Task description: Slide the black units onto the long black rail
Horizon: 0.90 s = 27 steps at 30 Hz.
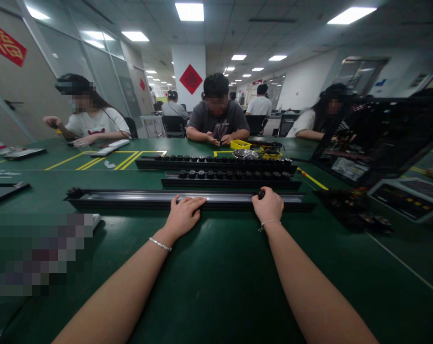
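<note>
A long black channel [112, 202] with a shiny metal inner strip lies crosswise in front of me on the green table. My left hand [183, 213] rests over its near edge around the middle, fingers stretched out and holding nothing. Toward the right end, my right hand [269, 204] is closed on a small black round part [261, 194], mostly hidden by the fingers, at the channel. Another black part [75, 192] sits at the channel's left end. Beyond it, two more black rails [234, 183] carry rows of small black round parts with metallic tops.
At right, loose black parts [366, 217] lie beside a grey box-shaped unit [409, 198] and an open black case [366, 138]. Yellow trays [240, 144] and a metal dish [245, 154] stand beyond the rails. Several people sit around the table, one person [218, 117] directly opposite.
</note>
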Each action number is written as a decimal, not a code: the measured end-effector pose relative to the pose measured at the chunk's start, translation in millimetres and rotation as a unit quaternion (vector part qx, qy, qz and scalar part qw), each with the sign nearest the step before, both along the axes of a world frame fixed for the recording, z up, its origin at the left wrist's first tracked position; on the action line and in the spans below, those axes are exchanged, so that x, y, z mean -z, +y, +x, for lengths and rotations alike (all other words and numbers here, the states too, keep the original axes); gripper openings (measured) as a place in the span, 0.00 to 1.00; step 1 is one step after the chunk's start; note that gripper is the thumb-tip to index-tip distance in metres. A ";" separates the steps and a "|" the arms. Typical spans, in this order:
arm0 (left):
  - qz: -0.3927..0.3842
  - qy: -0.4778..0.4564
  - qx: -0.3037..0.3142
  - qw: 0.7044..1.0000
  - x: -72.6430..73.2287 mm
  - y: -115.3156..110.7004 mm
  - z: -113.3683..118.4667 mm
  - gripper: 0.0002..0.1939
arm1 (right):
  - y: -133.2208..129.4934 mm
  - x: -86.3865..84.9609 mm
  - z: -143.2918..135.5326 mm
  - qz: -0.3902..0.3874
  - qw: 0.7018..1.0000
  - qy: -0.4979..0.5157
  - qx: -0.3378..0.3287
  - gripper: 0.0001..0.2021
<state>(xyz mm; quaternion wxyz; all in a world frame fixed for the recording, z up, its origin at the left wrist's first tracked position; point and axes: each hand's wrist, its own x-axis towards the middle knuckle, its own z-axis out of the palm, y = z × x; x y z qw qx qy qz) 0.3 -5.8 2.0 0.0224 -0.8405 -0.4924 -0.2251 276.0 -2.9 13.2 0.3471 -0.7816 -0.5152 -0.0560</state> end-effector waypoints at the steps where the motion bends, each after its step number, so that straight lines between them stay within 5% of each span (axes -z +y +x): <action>1: 0.001 0.000 0.000 1.000 0.3 0.1 -0.3 0.23 | -0.1 -0.3 0.2 -0.001 1.000 0.000 0.000 0.18; 27: 0.014 0.002 -0.002 1.000 2.1 1.5 -0.5 0.23 | -0.3 2.0 8.4 0.003 0.999 0.028 0.041 0.22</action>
